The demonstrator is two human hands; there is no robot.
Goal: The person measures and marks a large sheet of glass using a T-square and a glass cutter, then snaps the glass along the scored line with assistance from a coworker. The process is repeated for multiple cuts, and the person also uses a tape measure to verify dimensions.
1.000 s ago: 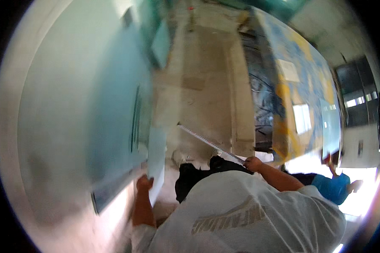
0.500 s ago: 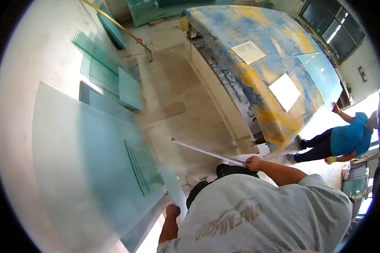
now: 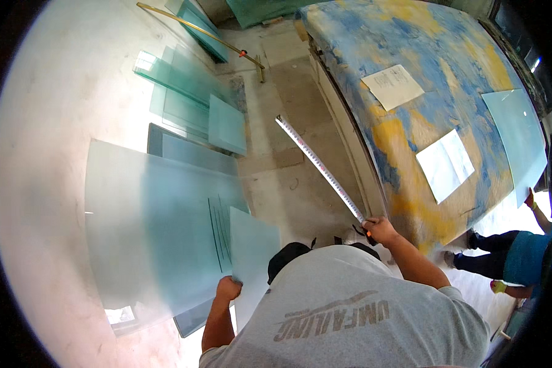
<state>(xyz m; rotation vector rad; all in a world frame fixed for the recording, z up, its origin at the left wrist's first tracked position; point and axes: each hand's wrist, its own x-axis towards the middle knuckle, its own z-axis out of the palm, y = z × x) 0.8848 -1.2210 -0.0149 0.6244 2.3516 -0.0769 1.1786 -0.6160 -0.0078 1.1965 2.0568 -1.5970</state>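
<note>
My right hand [image 3: 380, 230] is closed around a tape measure, its case mostly hidden by the fingers. Out of it runs the pale blade [image 3: 322, 170], pulled out long and slanting forward and left above the floor. With my left hand [image 3: 229, 288] I grip the edge of a small frosted glass pane [image 3: 256, 254], which stands upright at my left side. Just beyond that pane, a large frosted glass sheet [image 3: 126, 227] with several dark curved lines leans against the wall.
More glass panes [image 3: 227, 126] lean farther along the left wall, near a yellow rod [image 3: 193, 27]. To the right, a big table [image 3: 398, 138] with a blotchy blue-yellow cover bears two paper sheets [image 3: 446, 165] and a glass pane [image 3: 518, 138]. A co-worker in blue [image 3: 524, 257] touches that pane.
The tape blade has swung to point more steeply forward. The pane in my left hand has risen and turned, showing more of its face. My view has shifted, and the co-worker is nearer the right rim.
</note>
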